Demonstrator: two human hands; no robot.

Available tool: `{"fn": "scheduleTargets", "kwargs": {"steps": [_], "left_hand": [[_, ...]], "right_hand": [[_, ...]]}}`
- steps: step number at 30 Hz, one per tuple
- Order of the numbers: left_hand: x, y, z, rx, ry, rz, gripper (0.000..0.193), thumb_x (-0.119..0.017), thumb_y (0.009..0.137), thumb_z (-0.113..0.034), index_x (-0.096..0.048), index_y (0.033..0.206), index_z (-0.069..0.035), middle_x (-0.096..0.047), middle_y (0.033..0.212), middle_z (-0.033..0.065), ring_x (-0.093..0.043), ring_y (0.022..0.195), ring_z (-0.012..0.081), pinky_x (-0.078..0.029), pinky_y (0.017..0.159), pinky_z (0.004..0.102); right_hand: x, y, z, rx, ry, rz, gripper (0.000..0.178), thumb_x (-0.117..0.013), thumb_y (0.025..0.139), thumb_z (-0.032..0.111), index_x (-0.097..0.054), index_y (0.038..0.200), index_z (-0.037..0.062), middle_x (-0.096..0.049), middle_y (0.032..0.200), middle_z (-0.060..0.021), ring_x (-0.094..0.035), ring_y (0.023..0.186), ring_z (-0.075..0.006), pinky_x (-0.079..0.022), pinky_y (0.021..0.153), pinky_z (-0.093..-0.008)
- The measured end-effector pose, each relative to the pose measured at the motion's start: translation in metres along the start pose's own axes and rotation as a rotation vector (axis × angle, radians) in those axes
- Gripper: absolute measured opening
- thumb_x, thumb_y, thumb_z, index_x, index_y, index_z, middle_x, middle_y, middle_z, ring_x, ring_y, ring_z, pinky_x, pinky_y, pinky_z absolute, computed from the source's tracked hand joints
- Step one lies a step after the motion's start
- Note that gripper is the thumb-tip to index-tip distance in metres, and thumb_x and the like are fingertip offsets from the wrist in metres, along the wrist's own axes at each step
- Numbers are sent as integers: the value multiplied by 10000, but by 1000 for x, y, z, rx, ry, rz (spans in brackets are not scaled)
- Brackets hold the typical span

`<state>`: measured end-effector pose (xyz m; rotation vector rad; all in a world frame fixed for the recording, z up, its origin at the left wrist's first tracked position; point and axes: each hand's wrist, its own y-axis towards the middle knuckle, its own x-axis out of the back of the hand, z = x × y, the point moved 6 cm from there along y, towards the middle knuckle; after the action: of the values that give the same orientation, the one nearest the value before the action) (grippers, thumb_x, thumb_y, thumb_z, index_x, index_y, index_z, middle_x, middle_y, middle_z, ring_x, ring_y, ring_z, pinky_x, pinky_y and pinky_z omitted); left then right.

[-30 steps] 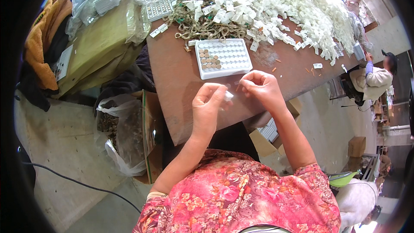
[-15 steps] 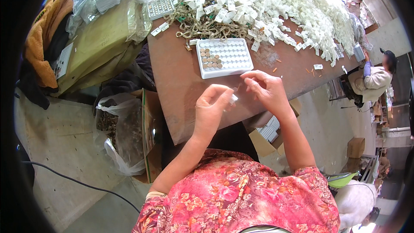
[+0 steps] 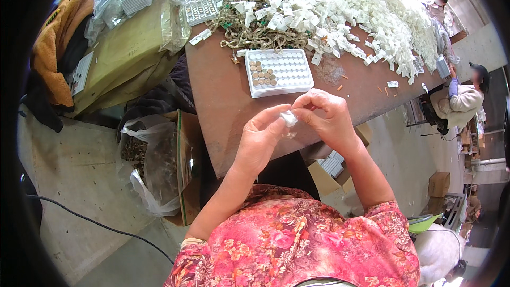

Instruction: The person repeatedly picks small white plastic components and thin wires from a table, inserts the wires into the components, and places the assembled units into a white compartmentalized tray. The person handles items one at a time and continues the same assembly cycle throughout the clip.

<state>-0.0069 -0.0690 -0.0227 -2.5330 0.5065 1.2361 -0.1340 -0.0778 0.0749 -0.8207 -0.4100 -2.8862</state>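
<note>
My left hand [image 3: 260, 137] pinches a small white piece [image 3: 289, 119], perhaps a little plastic packet, between thumb and fingers. From the other side my right hand [image 3: 330, 118] has its thumb and forefinger closed at the edge of that piece. Whether it holds anything else is hidden. Just beyond both hands lies a white tray [image 3: 297, 89] with rows of round pockets. Several brownish round discs [image 3: 263, 77] fill pockets at its left side.
A large heap of white tags [image 3: 366, 16] covers the table's far side, beside tangled beige cords [image 3: 255, 34]. Small orange sticks [image 3: 380, 89] lie on the brown tabletop [image 3: 223, 127]. A bag-lined carton [image 3: 183, 165] stands at left, another carton [image 3: 324, 178] below. A co-worker [image 3: 462, 98] sits at right.
My right hand has moved in to the left and down, so its fingertips now meet the white piece in my left hand. That piece shows more fully now.
</note>
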Motion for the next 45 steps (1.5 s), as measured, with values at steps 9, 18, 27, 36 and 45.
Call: {"fn": "scheduleTargets", "kwargs": {"steps": [9, 18, 27, 36, 45], "left_hand": [[-2, -1, 0, -21, -107, 82, 275, -577, 945, -94, -536, 1198, 6, -614, 1109, 108, -628, 1023, 201, -535, 896, 381], [5, 2, 4, 2, -174, 93, 242, -572, 956, -114, -574, 1167, 5, -647, 1045, 96, -634, 952, 180, -532, 855, 359], [8, 4, 5, -2, -103, 55, 242, -559, 965, -115, -587, 1165, 17, -654, 1054, 105, -640, 964, 185, -535, 852, 361], [9, 4, 6, 11, -166, 94, 241, -552, 968, -116, -580, 1162, 24, -653, 1051, 111, -643, 944, 187, -537, 840, 354], [9, 3, 8, 10, -101, 63, 244, -555, 966, -139, -570, 1155, 15, -647, 1012, 98, -643, 904, 185, -536, 810, 341]], "right_hand": [[1, 3, 8, 152, -161, 112, 60, -657, 818, 67, -643, 864, 32, -644, 798, -123, -649, 730, -285, -518, 654, -343], [-1, 1, 11, 201, -198, 78, 70, -655, 810, 56, -615, 864, 35, -639, 802, -116, -638, 713, -313, -520, 631, -361], [-11, -12, 5, 210, -202, -63, 72, -647, 811, 15, -601, 865, 29, -603, 776, -103, -628, 687, -299, -512, 599, -347], [-11, -13, 7, 227, -185, -55, 68, -616, 836, -6, -562, 869, 19, -564, 785, -136, -597, 693, -339, -490, 592, -377], [-15, -12, 4, 179, -80, -73, 90, -634, 834, -34, -562, 866, 9, -594, 803, -124, -612, 676, -287, -499, 594, -342]]}}
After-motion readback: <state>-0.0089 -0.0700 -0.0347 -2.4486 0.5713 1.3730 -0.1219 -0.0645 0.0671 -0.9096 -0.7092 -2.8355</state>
